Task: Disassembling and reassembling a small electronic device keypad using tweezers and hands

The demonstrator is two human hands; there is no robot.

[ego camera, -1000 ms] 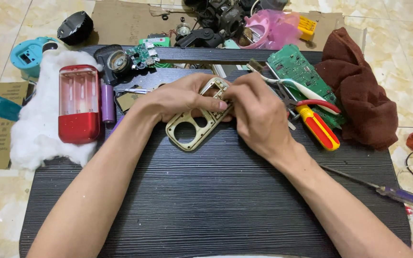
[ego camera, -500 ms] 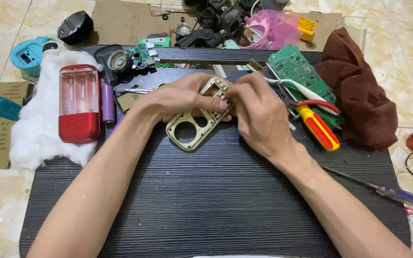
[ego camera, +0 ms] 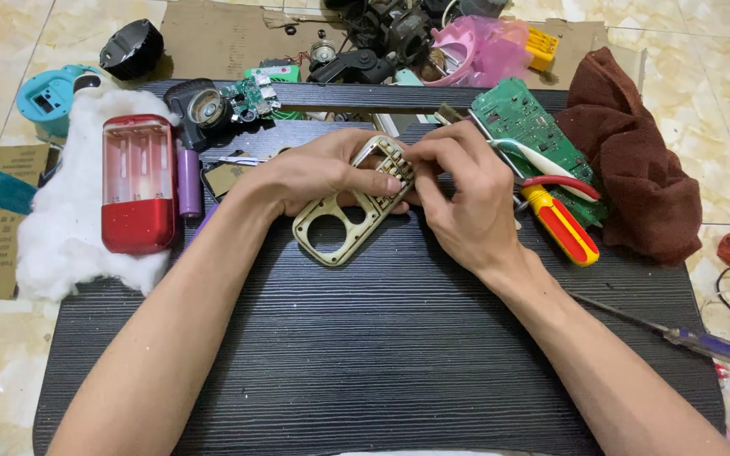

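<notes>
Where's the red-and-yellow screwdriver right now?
In the head view, the red-and-yellow screwdriver lies on the black board just right of the right hand, beside the green circuit board and left of the brown cloth.

1. Your left hand and right hand met over the panel frame on the board.
2. The casing lay left, on wadding.
3. The screwdriver lay right of your hands, the cloth farther right.
4. The circuit board lay behind the screwdriver.
</notes>
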